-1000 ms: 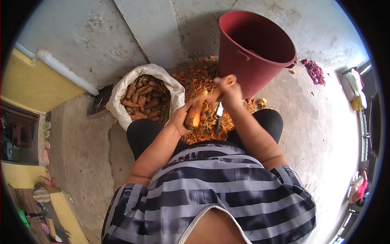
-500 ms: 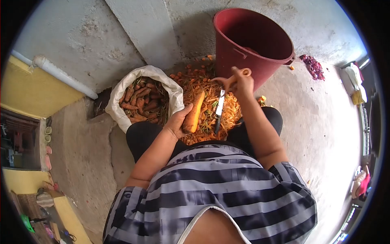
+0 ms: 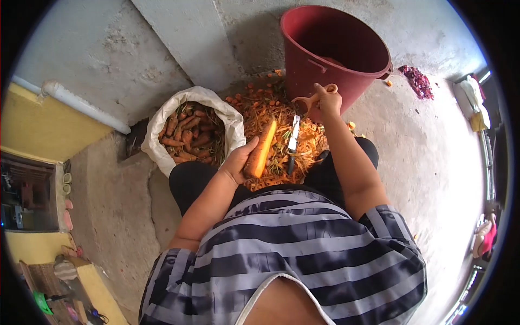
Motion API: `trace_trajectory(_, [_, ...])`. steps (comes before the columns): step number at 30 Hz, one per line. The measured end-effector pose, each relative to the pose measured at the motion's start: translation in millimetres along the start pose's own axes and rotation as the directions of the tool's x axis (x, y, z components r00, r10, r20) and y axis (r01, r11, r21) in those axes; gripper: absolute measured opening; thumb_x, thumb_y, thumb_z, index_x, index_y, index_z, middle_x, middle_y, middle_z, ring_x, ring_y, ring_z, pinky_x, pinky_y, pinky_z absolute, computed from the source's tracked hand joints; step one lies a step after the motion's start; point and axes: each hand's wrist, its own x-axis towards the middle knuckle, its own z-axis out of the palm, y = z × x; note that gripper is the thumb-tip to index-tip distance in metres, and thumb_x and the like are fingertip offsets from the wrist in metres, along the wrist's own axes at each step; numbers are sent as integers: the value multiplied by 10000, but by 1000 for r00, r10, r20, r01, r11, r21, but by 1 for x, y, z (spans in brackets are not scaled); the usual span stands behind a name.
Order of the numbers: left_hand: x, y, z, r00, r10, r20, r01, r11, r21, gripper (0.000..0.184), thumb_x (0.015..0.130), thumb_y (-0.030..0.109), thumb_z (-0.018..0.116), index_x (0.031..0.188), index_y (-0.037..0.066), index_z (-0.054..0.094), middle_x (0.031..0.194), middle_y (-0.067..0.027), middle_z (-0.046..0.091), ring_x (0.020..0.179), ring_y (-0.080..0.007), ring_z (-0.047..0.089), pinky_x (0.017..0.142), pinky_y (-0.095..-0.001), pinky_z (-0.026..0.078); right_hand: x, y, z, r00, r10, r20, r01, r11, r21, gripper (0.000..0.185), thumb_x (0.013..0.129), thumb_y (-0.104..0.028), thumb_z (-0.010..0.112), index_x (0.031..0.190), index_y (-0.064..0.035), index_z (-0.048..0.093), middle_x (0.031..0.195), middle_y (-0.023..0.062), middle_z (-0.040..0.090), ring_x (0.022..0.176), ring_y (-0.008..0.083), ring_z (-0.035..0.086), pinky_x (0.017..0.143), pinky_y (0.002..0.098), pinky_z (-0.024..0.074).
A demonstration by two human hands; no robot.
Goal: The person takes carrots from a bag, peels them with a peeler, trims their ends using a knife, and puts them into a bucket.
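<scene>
My left hand (image 3: 240,160) is wrapped round the thick lower end of a large carrot (image 3: 261,151). Bright peeled flesh shows along its right side, while darker skin covers the rest. Off to the right, my right hand (image 3: 329,102) grips an orange-tan peeler (image 3: 310,103), held apart from the carrot. Below the hands spreads a heap of carrot peelings (image 3: 313,146) on the floor. A knife (image 3: 293,138) with a black handle and a pale blade lies on that heap, between my hands.
A white sack (image 3: 157,130) of unpeeled carrots (image 3: 189,127) stands open at the left. Beyond the peelings, a tall red bucket (image 3: 309,76) stands near the wall. Dark red scraps (image 3: 417,82) lie on the floor to its right. My knees flank the heap.
My right hand and the peeler have shifted slightly up and to the right, farther from the carrot. The carrot leans a little more to the right in my left hand.
</scene>
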Motion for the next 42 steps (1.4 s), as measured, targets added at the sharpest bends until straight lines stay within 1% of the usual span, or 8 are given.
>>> trace_trajectory(2, [2,3,-2,1000,23,-7,-23,999,-37,384,911,354,391,1095,25,467,847,-125,557,665,-194,583,501,-321,527,-44,-31,7,972,89,216,-139,964,226,264,698,-169,715,719,-14,502,610,81,536,462,148,505,379,275,376])
trace_trajectory(8, [10,0,2,999,-1,-52,-4,995,-96,349,910,324,393,1058,25,498,816,-110,582,653,-200,599,497,-327,525,-160,-31,29,675,-40,737,-169,964,207,207,718,-152,700,775,-50,530,651,29,539,527,102,509,431,243,405])
trace_trajectory(16, [7,-5,-2,995,-89,50,88,996,17,375,906,406,372,1097,92,447,821,-94,522,688,-196,532,536,-315,491,-7,-12,-1,990,143,-15,-143,990,22,202,721,-87,667,758,-58,470,600,78,505,445,159,509,381,299,410])
trace_trajectory(27, [21,-5,-4,999,30,-29,-35,975,-219,305,915,295,388,1023,32,498,870,-118,559,734,-222,581,564,-340,508,-162,-35,38,785,133,605,-329,917,226,180,739,-154,663,718,-32,532,532,45,497,399,117,457,374,249,361])
trace_trajectory(31, [30,-9,-14,1000,27,6,-24,954,-298,268,914,252,382,1013,42,516,868,-110,579,757,-217,604,623,-393,529,-143,-34,43,742,291,604,-388,921,33,178,730,-142,636,664,-9,538,591,64,537,482,136,516,414,261,394])
trace_trajectory(34, [21,-8,-6,984,-29,175,66,976,-206,320,913,325,376,1076,69,477,881,-114,538,768,-216,566,598,-364,529,-114,-18,58,930,126,346,-118,992,-45,194,725,-172,646,678,-15,542,607,57,540,517,138,518,433,276,399])
trace_trajectory(38, [12,-13,-4,957,-106,270,159,970,-186,368,921,364,346,1160,91,406,870,-116,475,746,-210,504,561,-311,514,-9,8,26,991,100,89,-94,993,-72,272,688,-197,717,712,-1,529,642,76,557,535,141,523,490,295,418])
trace_trajectory(42, [11,1,-10,978,-11,210,64,967,-245,371,924,354,345,1147,68,420,880,-123,488,754,-223,519,544,-323,512,-29,-18,22,970,167,175,-195,967,162,297,697,-218,718,729,-23,496,640,48,494,523,137,472,455,293,388])
